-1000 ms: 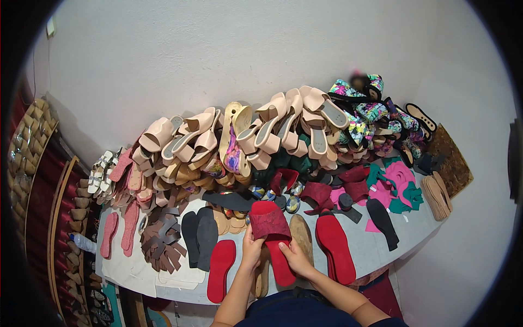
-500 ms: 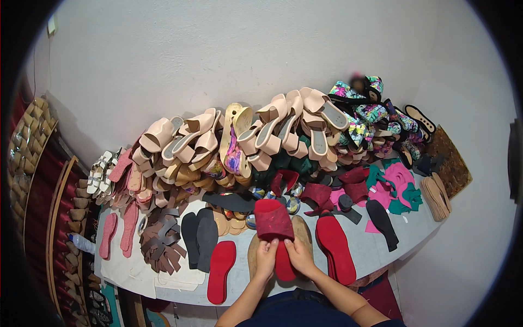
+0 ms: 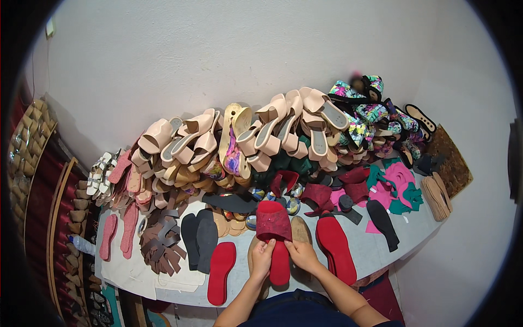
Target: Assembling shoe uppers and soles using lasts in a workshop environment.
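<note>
A red slide sandal [image 3: 274,224] with a dark red patterned strap is held over the near middle of the table, toe pointing away from me. My left hand [image 3: 262,260] grips its left side by the strap's near edge. From the right, my right hand [image 3: 303,256] closes on the opposite side at the same height. The fingers under the sole are hidden. Beneath the sandal lie tan, foot-shaped pieces [image 3: 300,231], partly covered. Single red sole [image 3: 221,272] rests left of my hands, and a stack of red soles [image 3: 335,248] lies to the right.
Beige heeled sandals [image 3: 269,128] are piled along the wall, with colourful patterned ones [image 3: 362,122] at the right. Brown strips [image 3: 163,240], black soles [image 3: 206,240], dark red straps [image 3: 317,196] and pink and green scraps [image 3: 400,182] cover the table [image 3: 128,278]. Shelves stand left.
The sandal has tilted a little, its heel end slightly nearer to me. Both hands keep their grip and have shifted only slightly.
</note>
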`<action>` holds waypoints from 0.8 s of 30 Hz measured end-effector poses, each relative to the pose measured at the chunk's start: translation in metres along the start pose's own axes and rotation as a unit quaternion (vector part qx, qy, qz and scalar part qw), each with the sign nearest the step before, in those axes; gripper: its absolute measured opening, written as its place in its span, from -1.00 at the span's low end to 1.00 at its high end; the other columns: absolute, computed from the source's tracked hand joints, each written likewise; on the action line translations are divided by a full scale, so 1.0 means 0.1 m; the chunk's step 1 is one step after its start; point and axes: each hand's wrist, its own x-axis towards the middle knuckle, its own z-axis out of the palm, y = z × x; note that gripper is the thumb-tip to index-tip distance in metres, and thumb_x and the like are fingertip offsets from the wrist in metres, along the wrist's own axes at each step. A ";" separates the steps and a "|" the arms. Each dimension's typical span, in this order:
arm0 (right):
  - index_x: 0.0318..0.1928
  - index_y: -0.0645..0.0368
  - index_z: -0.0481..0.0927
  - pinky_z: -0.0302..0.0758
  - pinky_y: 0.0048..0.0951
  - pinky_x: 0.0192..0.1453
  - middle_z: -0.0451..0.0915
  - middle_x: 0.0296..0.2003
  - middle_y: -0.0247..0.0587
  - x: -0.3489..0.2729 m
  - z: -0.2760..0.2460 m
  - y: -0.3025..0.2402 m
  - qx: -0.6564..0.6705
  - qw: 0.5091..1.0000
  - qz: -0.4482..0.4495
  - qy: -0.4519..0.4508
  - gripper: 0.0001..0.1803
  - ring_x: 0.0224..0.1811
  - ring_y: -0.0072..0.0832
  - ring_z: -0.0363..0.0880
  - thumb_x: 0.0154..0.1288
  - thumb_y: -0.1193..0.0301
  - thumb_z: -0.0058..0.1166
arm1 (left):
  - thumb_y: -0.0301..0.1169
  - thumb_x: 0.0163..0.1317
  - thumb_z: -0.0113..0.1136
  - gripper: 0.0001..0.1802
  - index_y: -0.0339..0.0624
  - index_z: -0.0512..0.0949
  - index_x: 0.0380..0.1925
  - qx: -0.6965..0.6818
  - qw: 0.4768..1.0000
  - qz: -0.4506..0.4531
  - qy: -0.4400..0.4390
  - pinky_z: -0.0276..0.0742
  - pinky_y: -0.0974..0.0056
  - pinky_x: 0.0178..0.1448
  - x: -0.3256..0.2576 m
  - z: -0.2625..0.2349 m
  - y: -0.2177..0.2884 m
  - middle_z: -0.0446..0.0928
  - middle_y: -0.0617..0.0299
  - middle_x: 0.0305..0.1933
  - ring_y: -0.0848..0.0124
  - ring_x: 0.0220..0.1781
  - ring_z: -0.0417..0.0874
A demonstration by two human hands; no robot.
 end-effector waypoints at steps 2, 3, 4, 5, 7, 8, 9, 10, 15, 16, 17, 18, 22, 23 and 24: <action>-0.42 0.27 0.51 0.36 -0.18 -0.35 0.51 -0.56 0.08 -0.01 -0.04 -0.10 -0.033 0.999 0.021 -0.031 -0.54 -0.44 -0.04 0.49 0.26 0.11 -0.24 | -0.41 0.21 0.01 -0.85 -0.28 0.40 -0.32 -0.024 0.999 0.005 0.038 0.45 0.44 -0.29 -0.02 0.04 -0.02 0.52 0.19 -0.38 0.52 -0.39 0.54; -0.44 0.29 0.50 0.36 -0.19 -0.35 0.51 -0.55 0.09 -0.03 -0.04 -0.14 -0.065 0.995 0.041 -0.062 -0.52 -0.44 -0.04 0.50 0.26 0.09 -0.23 | -0.41 0.21 0.01 -0.85 -0.28 0.40 -0.32 -0.024 0.999 0.000 0.038 0.45 0.44 -0.29 -0.03 0.04 -0.01 0.52 0.19 -0.38 0.52 -0.39 0.54; -0.44 0.29 0.50 0.36 -0.19 -0.35 0.51 -0.55 0.09 -0.03 0.01 -0.10 -0.065 0.995 0.047 -0.063 -0.52 -0.44 -0.04 0.50 0.26 0.09 -0.23 | -0.40 0.22 0.01 -0.84 -0.27 0.40 -0.30 -0.041 0.998 -0.008 0.049 0.45 0.44 -0.29 -0.02 0.05 0.01 0.52 0.19 -0.36 0.52 -0.38 0.53; -0.45 0.29 0.49 0.35 -0.28 -0.41 0.49 -0.60 0.02 -0.01 0.07 -0.04 0.005 0.999 0.019 -0.046 -0.54 -0.53 -0.20 0.47 0.27 0.10 -0.20 | -0.39 0.22 0.00 -0.84 -0.27 0.40 -0.29 -0.058 0.996 -0.016 0.061 0.45 0.44 -0.28 -0.02 0.07 0.02 0.51 0.18 -0.34 0.51 -0.37 0.53; -0.44 0.26 0.50 0.31 -0.43 -0.50 0.47 -0.64 -0.24 -0.05 0.10 0.05 0.136 0.989 -0.004 -0.052 -0.56 -0.59 -0.57 0.40 0.29 0.11 -0.19 | -0.39 0.22 0.00 -0.84 -0.26 0.40 -0.29 -0.050 0.997 -0.014 0.061 0.45 0.44 -0.28 -0.05 0.12 0.04 0.51 0.18 -0.33 0.51 -0.37 0.53; -0.44 0.26 0.50 0.31 -0.43 -0.50 0.47 -0.64 -0.24 -0.06 0.10 0.09 0.138 0.989 -0.001 -0.053 -0.56 -0.59 -0.57 0.40 0.29 0.11 -0.19 | -0.39 0.22 -0.01 -0.84 -0.26 0.40 -0.28 -0.042 0.997 -0.005 0.059 0.45 0.44 -0.28 -0.05 0.12 0.06 0.50 0.19 -0.32 0.52 -0.36 0.53; -0.40 0.25 0.50 0.33 -0.47 -0.45 0.49 -0.58 -0.30 -0.06 0.10 0.15 0.175 0.983 0.010 -0.062 -0.58 -0.53 -0.62 0.41 0.31 0.13 -0.20 | -0.39 0.22 -0.02 -0.84 -0.23 0.39 -0.27 0.004 1.000 -0.004 0.030 0.42 0.42 -0.19 -0.04 0.09 0.06 0.48 0.22 -0.27 0.54 -0.27 0.50; -0.35 0.25 0.51 0.36 -0.50 -0.41 0.50 -0.52 -0.36 -0.06 0.12 0.21 0.212 0.974 0.021 -0.070 -0.60 -0.48 -0.66 0.42 0.32 0.15 -0.21 | -0.39 0.22 -0.02 -0.84 -0.23 0.39 -0.27 0.006 0.999 -0.007 0.030 0.42 0.42 -0.19 -0.03 0.04 0.05 0.48 0.22 -0.27 0.54 -0.27 0.50; -0.14 0.28 0.45 0.36 -0.60 -0.11 0.52 -0.32 -0.33 -0.09 0.07 0.18 0.428 0.900 0.046 -0.073 -0.58 -0.28 -0.66 0.44 0.37 0.17 -0.31 | -0.19 0.20 -0.02 -0.56 -0.21 0.26 0.00 0.032 0.987 -0.091 -0.127 0.26 0.32 0.08 -0.04 -0.09 0.04 0.40 0.20 -0.06 0.50 -0.01 0.40; -0.14 0.28 0.45 0.36 -0.60 -0.11 0.52 -0.32 -0.33 -0.08 0.06 0.17 0.429 0.899 0.047 -0.072 -0.58 -0.28 -0.66 0.44 0.37 0.17 -0.31 | -0.11 0.19 -0.02 -0.47 -0.20 0.21 0.06 -0.021 0.981 -0.114 -0.158 0.25 0.28 0.10 -0.04 -0.14 0.01 0.38 0.17 -0.01 0.45 0.01 0.40; -0.13 0.28 0.45 0.36 -0.60 -0.11 0.52 -0.31 -0.32 -0.09 0.05 0.19 0.444 0.891 0.044 -0.079 -0.57 -0.27 -0.66 0.44 0.37 0.17 -0.32 | -0.11 0.19 -0.02 -0.47 -0.20 0.21 0.06 -0.022 0.980 -0.118 -0.159 0.25 0.28 0.10 -0.05 -0.12 0.00 0.38 0.17 -0.01 0.45 0.01 0.40; -0.12 0.28 0.44 0.36 -0.59 -0.10 0.52 -0.30 -0.32 -0.11 0.04 0.19 0.460 0.883 0.042 -0.085 -0.57 -0.26 -0.66 0.44 0.37 0.16 -0.33 | -0.01 0.17 -0.05 -0.39 -0.20 0.18 0.08 -0.063 0.978 -0.101 -0.173 0.24 0.24 0.13 -0.05 -0.09 0.01 0.34 0.15 0.04 0.40 0.05 0.38; -0.07 0.30 0.42 0.35 -0.58 -0.04 0.50 -0.24 -0.29 -0.15 0.08 0.16 0.463 0.881 0.054 -0.075 -0.57 -0.21 -0.64 0.44 0.38 0.19 -0.36 | 0.24 0.10 -0.18 -0.21 -0.20 0.13 0.10 -0.168 0.954 -0.132 -0.211 0.22 0.17 0.20 -0.06 -0.06 -0.05 0.27 0.11 0.13 0.29 0.15 0.32; -0.07 0.30 0.41 0.35 -0.59 -0.04 0.50 -0.24 -0.29 -0.17 0.10 0.17 0.452 0.887 0.055 -0.077 -0.57 -0.21 -0.64 0.43 0.38 0.18 -0.36 | 0.32 0.05 -0.29 -0.14 -0.20 0.14 0.09 -0.122 0.963 -0.131 -0.202 0.22 0.18 0.21 -0.06 -0.04 -0.07 0.27 0.08 0.13 0.28 0.17 0.30; -0.07 0.30 0.41 0.34 -0.59 -0.04 0.50 -0.24 -0.30 -0.18 0.11 0.18 0.440 0.893 0.055 -0.080 -0.56 -0.21 -0.65 0.43 0.38 0.18 -0.36 | 0.32 0.05 -0.29 -0.14 -0.20 0.14 0.09 -0.121 0.963 -0.132 -0.201 0.22 0.18 0.21 -0.08 -0.02 -0.08 0.27 0.08 0.13 0.28 0.17 0.30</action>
